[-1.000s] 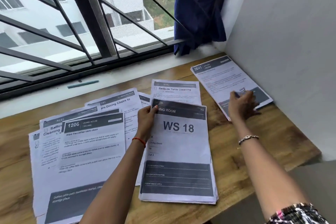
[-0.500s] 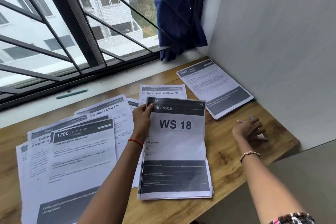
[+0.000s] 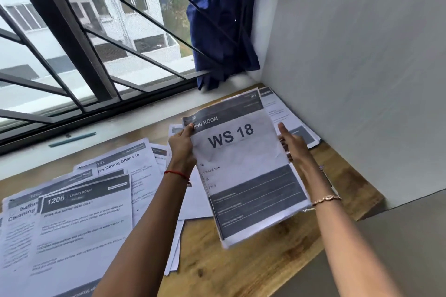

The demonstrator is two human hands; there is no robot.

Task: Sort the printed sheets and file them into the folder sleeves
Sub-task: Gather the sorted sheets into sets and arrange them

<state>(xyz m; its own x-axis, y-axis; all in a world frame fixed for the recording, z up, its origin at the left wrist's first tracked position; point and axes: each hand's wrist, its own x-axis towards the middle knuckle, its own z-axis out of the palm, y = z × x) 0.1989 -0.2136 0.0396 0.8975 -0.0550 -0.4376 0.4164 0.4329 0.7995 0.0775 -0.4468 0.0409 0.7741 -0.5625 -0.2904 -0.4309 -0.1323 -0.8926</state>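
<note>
Left hand: we see the left hand [image 3: 182, 144] pinching the top left corner of the WS 18 stack [image 3: 241, 164], thumb pressed on the dark "LIVING ROOM" header.
Right hand: the right hand [image 3: 293, 146] holds the stack's right edge, thumb upright in front, fingers tucked behind the paper.
WS 18 stack: several sheets held together, tilted, above the right part of the wooden table [image 3: 241, 267].
Loose sheets: we find the 1206 sheet [image 3: 82, 219] uppermost on the left, overlapping the Bathroom Cleaning sheet [image 3: 21, 210] and the Dining Chairs sheet [image 3: 125, 161].
Corner sheet: one printed sheet [image 3: 280, 109] lies against the wall, partly hidden behind the stack.
Sill: a teal pen [image 3: 72, 140] lies under the window; a blue cloth [image 3: 217, 31] hangs in the corner.
</note>
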